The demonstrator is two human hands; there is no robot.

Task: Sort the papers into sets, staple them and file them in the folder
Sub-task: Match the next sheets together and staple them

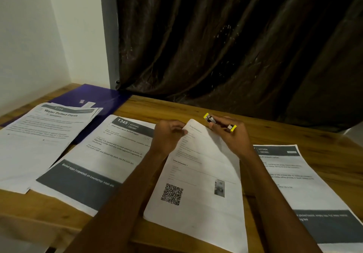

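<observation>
The small yellow-and-silver stapler (219, 122) sits in the right hand (229, 135), fingers curled round it, its long axis running from far-left to near-right, its far-left end pointing at the top corner of the white printed sheets with a QR code (196, 184). That corner lies just beside the stapler, slightly to its left and nearer. The left hand (169, 135) pinches the same top edge from the left side, lifting it off the wooden counter (245, 133). So the right hand is the nearer one for stapling, and the gap between stapler and corner is the relation that matters; whether the paper is already between the stapler's parts I cannot tell.

The set runs lengthwise from far to near, between both forearms. To the left lies the white sheet headed 1345 (110, 150); farther left, the white "Water Potted Plants" stack (43, 133) overlaps the dark blue folder (98, 97) at the far left. Another white sheet with a grey band (306, 190) lies to the right. Nothing stands between stapler and corner.
</observation>
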